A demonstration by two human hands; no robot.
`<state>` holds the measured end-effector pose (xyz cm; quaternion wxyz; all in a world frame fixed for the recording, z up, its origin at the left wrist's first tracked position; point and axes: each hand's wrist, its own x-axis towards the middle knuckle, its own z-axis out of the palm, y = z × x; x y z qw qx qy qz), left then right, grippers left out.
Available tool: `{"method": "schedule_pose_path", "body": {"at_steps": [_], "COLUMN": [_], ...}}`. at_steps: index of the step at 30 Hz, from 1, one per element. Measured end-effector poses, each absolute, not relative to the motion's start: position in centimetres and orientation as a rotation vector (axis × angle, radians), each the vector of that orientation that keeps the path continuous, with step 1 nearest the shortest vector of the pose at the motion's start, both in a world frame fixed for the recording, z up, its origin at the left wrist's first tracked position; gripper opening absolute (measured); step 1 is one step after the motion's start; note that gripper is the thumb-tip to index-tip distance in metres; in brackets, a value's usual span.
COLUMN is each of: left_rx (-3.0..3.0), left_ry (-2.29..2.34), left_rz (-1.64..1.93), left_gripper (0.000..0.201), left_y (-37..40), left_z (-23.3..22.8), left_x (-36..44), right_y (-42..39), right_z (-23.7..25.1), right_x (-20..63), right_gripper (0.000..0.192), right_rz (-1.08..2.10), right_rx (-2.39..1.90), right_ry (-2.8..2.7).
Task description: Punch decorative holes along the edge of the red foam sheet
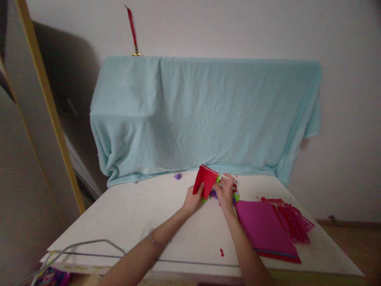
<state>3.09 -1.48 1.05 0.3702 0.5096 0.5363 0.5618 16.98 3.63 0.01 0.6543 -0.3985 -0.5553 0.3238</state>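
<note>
My left hand [193,198] grips a small red sheet [205,182] by its lower left, thumb on top. A row of small punched holes lines the sheet's upper edge. At its right corner, my right hand [225,193] has its fingers closed around a small green paper punch [218,179] with a white top. Below and right of the right hand, more small punches lie in a cluster, among them a purple one [213,194] and a green one [236,196], partly hidden by my hand. Something green also shows under the sheet's lower edge.
A purple punch [177,175] stands apart at the table's back. To the right lie a magenta sheet stack [262,222] and perforated red scraps [294,222]. Red bits [222,252] lie near the front. A light blue cloth [208,115] hangs behind the white table [119,218].
</note>
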Motion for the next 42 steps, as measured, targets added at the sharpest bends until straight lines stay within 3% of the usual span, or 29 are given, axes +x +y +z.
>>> {"method": "schedule_pose_path", "body": {"at_steps": [4, 16, 42], "left_rx": [1.314, 1.292, 1.299], "left_ry": [1.397, 1.410, 1.423], "left_rz": [1.441, 1.409, 1.448], "left_gripper": [0.052, 0.052, 0.051], "left_y": [-1.4, -1.6, -1.3], "left_z": [1.0, 1.1, 0.5], "left_x": [3.1, 3.0, 3.1], "right_y": [4.3, 4.1, 3.6], "right_z": [-0.2, 0.4, 1.0], "right_x": [17.4, 17.4, 17.6], "right_gripper": [0.065, 0.038, 0.041], "right_rz": [0.804, 0.862, 0.909], "right_rx": [-0.937, -0.882, -0.919], "right_ry": [-1.100, -1.141, -1.088]}}
